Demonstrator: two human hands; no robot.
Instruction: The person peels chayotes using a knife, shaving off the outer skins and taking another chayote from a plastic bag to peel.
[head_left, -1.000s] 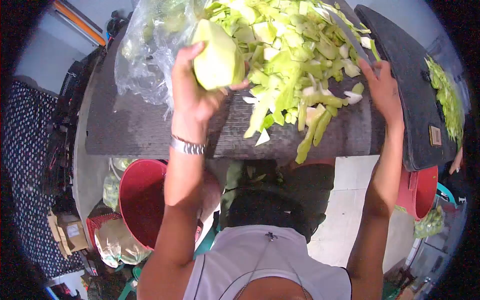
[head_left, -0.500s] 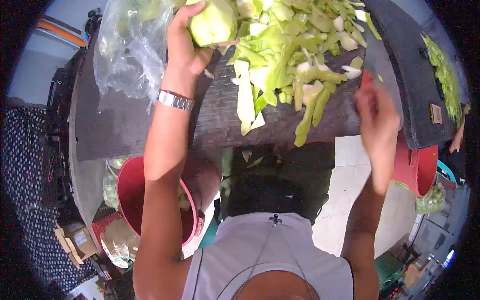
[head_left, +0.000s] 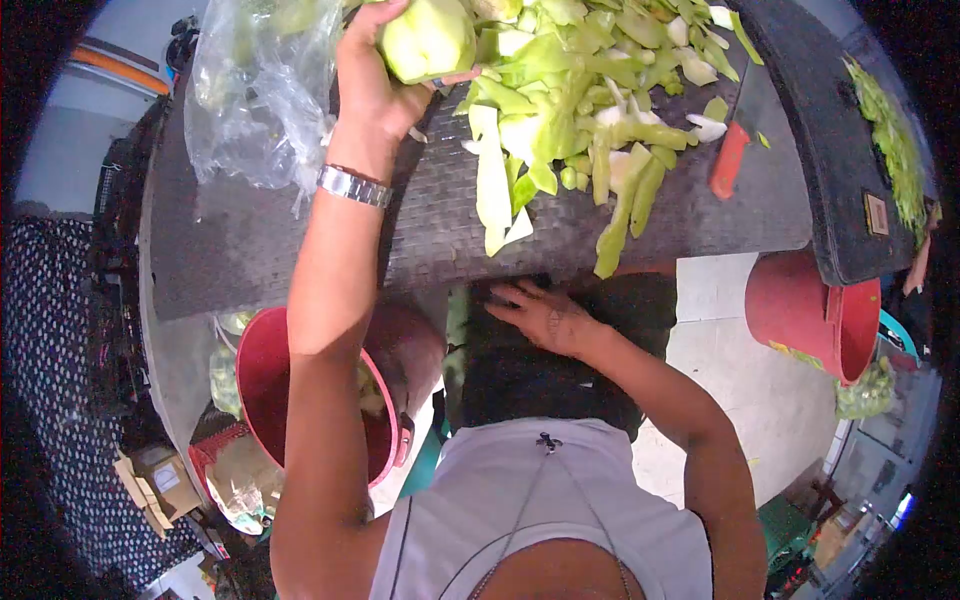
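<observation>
My left hand is wrapped round a peeled, pale green, roundish vegetable at the top of the view, above the table's dark woven mat. Right beside it lies a heap of green peelings, some strips hanging towards the near edge. A knife with an orange-red handle rests on the mat at the right of the heap, out of my hands. Down at my lap, my right hand lies over my dark clothing, empty, with its fingers spread.
A clear plastic bag sits on the mat at the left. Red buckets stand below the table, one at the left and one at the right. Green shreds lie on a dark surface at the far right.
My right hand has let go of the red-handled knife at the table's right side and drawn back to my lap. My left hand keeps its hold on the vegetable, nearly still.
</observation>
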